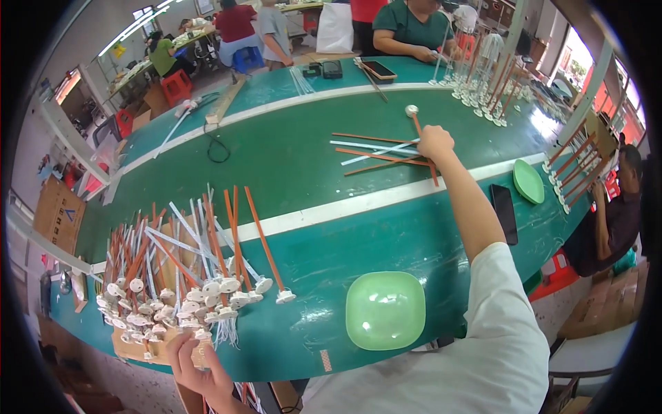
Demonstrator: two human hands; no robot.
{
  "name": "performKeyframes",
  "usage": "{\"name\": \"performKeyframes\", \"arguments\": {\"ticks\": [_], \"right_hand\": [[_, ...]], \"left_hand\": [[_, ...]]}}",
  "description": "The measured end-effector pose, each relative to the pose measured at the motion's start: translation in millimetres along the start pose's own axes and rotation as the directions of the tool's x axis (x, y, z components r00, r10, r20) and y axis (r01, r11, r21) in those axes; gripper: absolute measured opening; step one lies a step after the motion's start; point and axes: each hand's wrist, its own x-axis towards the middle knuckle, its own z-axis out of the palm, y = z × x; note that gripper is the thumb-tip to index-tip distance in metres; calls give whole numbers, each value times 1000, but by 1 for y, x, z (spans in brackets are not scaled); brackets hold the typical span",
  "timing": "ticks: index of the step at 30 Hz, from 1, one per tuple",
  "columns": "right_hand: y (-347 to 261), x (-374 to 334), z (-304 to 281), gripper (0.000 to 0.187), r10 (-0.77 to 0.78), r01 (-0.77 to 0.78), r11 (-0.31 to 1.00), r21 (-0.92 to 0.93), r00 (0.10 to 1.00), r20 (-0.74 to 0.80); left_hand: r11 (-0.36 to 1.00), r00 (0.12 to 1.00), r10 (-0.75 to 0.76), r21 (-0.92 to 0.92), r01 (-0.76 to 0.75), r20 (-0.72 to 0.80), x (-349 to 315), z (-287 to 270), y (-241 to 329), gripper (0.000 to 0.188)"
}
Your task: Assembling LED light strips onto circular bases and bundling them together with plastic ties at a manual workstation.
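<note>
My right hand (436,141) reaches across the table, closed around a brown stick (433,174) with a round white base (412,110) at its far end. Under and beside that hand, several loose brown and pale patterned sticks (380,155) lie crossed on the green surface. At the near left edge, my left hand (196,366) has its fingers apart and slightly curled, with nothing visible in it. Just beyond its fingertips lies a big heap of brown and pale sticks with white bases (207,297), bases toward me. Whether the fingertips touch the heap I cannot tell.
A light green bowl (386,310) sits in front of me; a smaller green dish (528,181) and a black phone (504,214) lie to the right. Upright sticks on bases (483,103) stand far right, near a co-worker in green (407,31). Another person (614,214) sits at right.
</note>
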Motion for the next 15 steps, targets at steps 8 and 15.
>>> {"name": "performKeyframes", "arguments": {"ticks": [8, 15], "right_hand": [[8, -59, -51, 11, -382, 309, 912, -271, 881, -281], [-8, -225, -124, 5, -915, 901, 300, -312, 180, -361]], "left_hand": [[984, 974, 133, -93, -151, -181, -5, 0, 11, 12], [902, 920, 384, -242, -356, 77, 17, 59, 97, 45]]}}
